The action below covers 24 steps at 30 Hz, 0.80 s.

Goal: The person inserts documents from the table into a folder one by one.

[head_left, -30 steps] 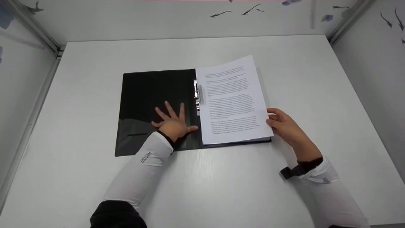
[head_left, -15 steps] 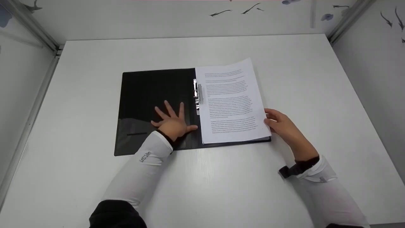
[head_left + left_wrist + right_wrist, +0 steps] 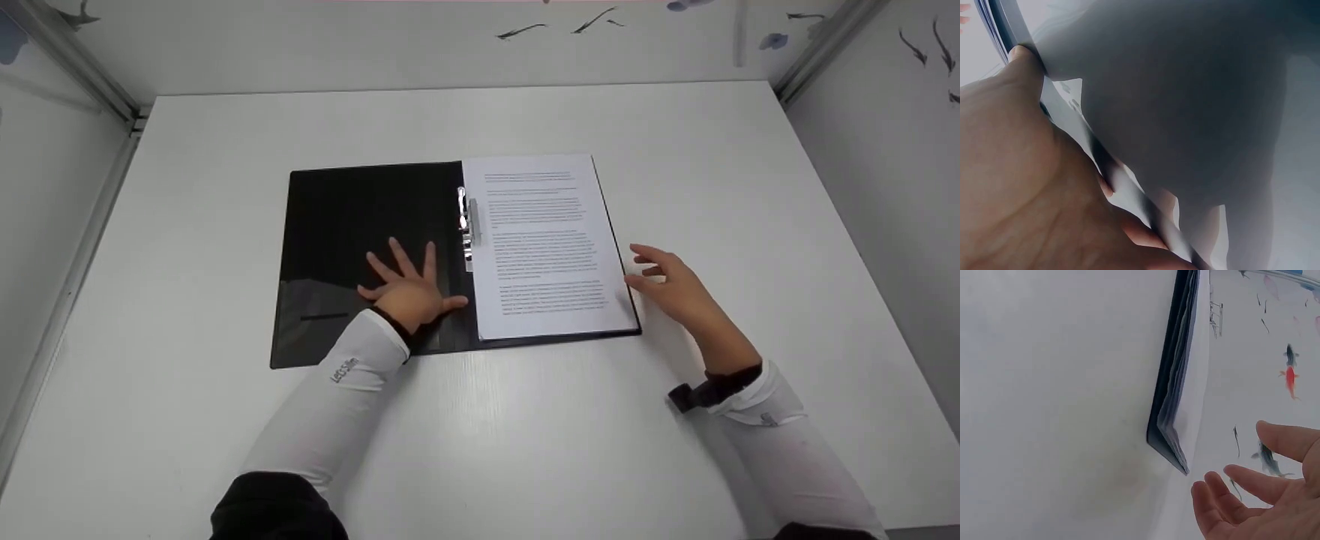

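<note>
A black folder (image 3: pixel 352 202) lies spread on the white table, with a metal clip (image 3: pixel 464 225) along its spine. Printed sheets (image 3: pixel 536 259) lie flat on its right side. My left hand (image 3: pixel 411 292) rests on the lower part of the left cover, fingers spread wide and thumb pointing toward the spine. Just off the stack's right edge is my right hand (image 3: pixel 679 292), its fingers loosely extended and holding nothing. In the right wrist view, a gap shows between this hand (image 3: pixel 1275 489) and the layered edge of the sheets (image 3: pixel 1182 382).
The white table (image 3: pixel 480 435) extends around the folder on every side. Upright panels (image 3: pixel 375 45) with painted fish border it at the back and sides. A clear pocket (image 3: pixel 311 300) covers the lower left cover.
My right hand has let go of the sheets' right edge. Their lifted upper right corner has dropped flat onto the folder. My left hand has stayed in place.
</note>
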Each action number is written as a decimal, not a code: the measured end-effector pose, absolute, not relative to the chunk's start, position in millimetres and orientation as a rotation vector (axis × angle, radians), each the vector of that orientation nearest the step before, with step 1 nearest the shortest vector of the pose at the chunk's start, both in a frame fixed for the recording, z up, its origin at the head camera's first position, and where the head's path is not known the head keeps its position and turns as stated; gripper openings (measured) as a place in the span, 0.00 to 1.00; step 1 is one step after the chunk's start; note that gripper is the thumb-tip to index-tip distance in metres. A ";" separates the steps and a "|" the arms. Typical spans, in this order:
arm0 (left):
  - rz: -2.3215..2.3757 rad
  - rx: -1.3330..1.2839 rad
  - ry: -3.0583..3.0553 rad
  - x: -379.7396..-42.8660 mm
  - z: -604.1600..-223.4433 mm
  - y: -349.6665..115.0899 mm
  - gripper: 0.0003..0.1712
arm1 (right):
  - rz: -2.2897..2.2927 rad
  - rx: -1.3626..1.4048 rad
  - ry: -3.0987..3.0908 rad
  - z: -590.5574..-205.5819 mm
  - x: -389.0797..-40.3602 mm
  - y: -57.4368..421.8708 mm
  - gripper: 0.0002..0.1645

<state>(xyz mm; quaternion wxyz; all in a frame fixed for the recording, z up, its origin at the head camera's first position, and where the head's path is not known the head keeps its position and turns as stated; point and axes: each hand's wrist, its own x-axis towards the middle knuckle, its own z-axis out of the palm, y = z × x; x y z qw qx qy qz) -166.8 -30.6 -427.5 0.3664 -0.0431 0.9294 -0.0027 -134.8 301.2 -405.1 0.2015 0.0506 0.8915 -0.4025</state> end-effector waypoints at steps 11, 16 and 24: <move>-0.019 -0.099 2.394 -167.2 -424.4 -29.3 0.62 | -0.699 -0.280 2.562 -392.0 -180.1 259.4 0.60; -0.005 -0.098 2.393 -167.3 -425.4 -26.4 0.62 | -0.461 -0.386 2.551 -398.8 -195.7 239.0 0.64; 0.039 -0.113 2.384 -166.3 -424.3 -29.9 0.62 | -0.388 -0.411 2.463 -412.4 -200.9 222.5 0.66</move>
